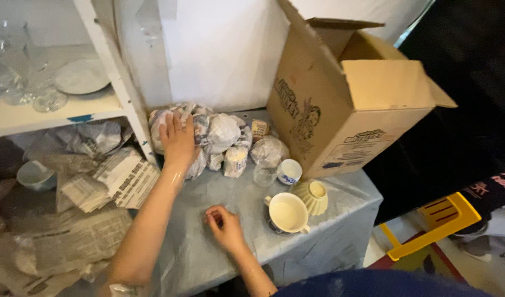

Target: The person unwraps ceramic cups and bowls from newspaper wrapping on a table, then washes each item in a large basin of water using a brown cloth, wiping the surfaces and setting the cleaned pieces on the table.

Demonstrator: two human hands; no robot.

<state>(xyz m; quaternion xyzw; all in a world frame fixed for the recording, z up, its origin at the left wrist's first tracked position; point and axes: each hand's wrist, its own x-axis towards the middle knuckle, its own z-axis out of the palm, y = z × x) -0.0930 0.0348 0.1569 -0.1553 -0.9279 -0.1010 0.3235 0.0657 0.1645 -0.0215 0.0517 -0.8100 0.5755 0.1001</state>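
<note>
Newspaper-wrapped bundles [222,135] still crowd the worktop [208,242] under the left hand [178,140], its grip flat and apart, while unwrapped cups [288,212] sit just right of the right hand [224,225], grip curled together, empty.

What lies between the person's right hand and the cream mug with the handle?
Head view: only bare grey table cover separates the right hand from the cream mug.

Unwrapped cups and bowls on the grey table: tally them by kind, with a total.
Handled cream cup: 1
Ribbed cream bowl: 1
Small white cup with blue print: 1
Clear glass: 1
Total: 4
</note>
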